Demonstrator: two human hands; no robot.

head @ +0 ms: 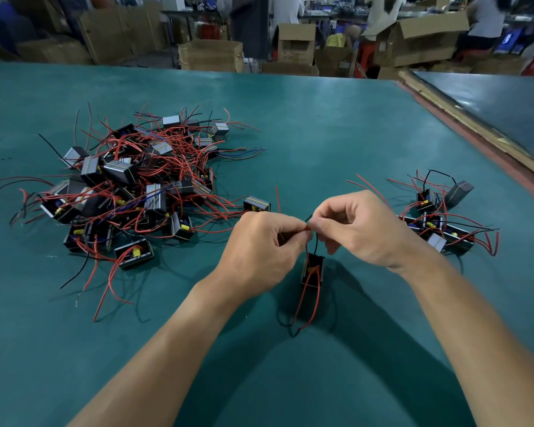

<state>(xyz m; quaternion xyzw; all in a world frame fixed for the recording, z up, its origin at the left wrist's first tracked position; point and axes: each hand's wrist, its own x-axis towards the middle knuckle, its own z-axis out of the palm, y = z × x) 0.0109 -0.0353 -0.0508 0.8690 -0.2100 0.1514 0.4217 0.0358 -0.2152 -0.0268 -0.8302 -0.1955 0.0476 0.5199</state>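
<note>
A small black transformer (313, 269) with red and black leads hangs just above the green table (321, 134), below my two hands. My left hand (261, 248) pinches its red wire between thumb and forefinger. My right hand (361, 229) pinches the wire ends right beside it, fingertips almost touching the left ones. Loose red and black leads (302, 306) trail down from the transformer toward me.
A big tangled pile of transformers (130, 186) with red wires lies at the left. A smaller group of transformers (438, 223) sits at the right. The table's right edge (481, 140) runs diagonally. Cardboard boxes (210, 55) and people stand beyond the far edge.
</note>
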